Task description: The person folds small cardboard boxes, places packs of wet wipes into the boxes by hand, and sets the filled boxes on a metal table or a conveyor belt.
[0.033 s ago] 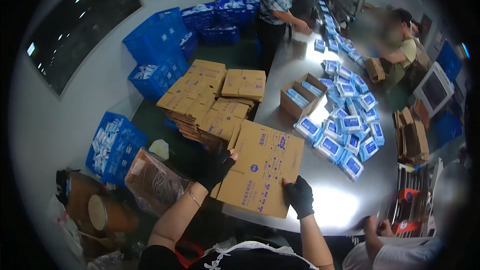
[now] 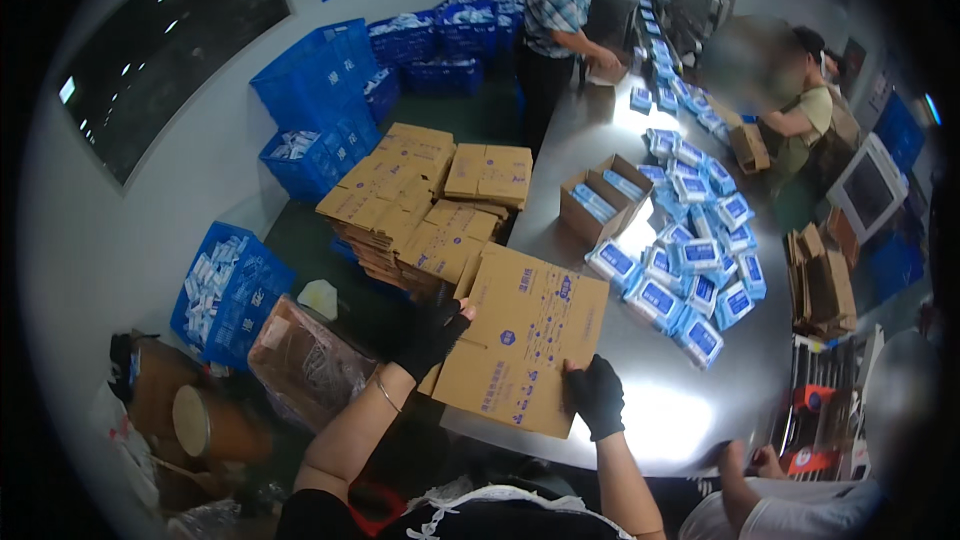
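Observation:
A flattened cardboard carton (image 2: 530, 340) with blue print is held tilted in front of me, over the near left edge of the metal table. My left hand (image 2: 435, 335), in a black fingertip-less glove, grips its left edge. On its lower right edge my right hand (image 2: 597, 398), gloved alike, has the thumb on the face and the fingers behind. Just beyond lies a stack of folded cartons (image 2: 390, 180). An opened carton (image 2: 603, 202) with blue packs in it stands on the table. To its right is a pile of blue and white wipe packs (image 2: 695, 255).
The metal table (image 2: 640, 420) runs away from me. Blue crates (image 2: 225, 290) with packs stand at the left, near a plastic-wrapped box (image 2: 310, 360). One person (image 2: 560, 10) works at the far left side, another (image 2: 805, 110) across the table, and a third's arm (image 2: 740, 490) is at the lower right.

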Tool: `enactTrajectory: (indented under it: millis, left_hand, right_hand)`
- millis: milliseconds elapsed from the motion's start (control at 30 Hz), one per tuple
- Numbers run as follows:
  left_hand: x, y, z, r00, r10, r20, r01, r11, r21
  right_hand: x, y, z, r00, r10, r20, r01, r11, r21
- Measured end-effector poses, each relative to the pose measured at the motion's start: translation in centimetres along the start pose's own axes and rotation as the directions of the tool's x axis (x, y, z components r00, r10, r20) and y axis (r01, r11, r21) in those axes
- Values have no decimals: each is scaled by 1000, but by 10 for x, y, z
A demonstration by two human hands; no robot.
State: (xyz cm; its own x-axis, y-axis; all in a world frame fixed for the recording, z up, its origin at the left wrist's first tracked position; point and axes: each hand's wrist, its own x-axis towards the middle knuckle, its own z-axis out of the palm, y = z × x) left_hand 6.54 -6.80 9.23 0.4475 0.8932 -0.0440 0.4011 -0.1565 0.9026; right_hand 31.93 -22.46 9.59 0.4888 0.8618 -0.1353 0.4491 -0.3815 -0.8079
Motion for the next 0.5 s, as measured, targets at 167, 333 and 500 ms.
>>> enactTrajectory:
  millis: [167, 333, 500]
  left_hand:
    - [-46, 126, 49, 865, 444, -235, -440, 895, 71]
    - [-65, 126, 177, 845, 534, 22, -534, 844, 38]
    - [-45, 63, 295, 837, 72, 542, 177, 902, -393]
  right_hand:
    - [-38, 5, -97, 998, 8, -66, 35, 782, 622]
    - [-52, 26, -150, 984, -176, 38, 119, 797, 592]
    - [-53, 143, -71, 945, 318, 72, -319, 948, 0]
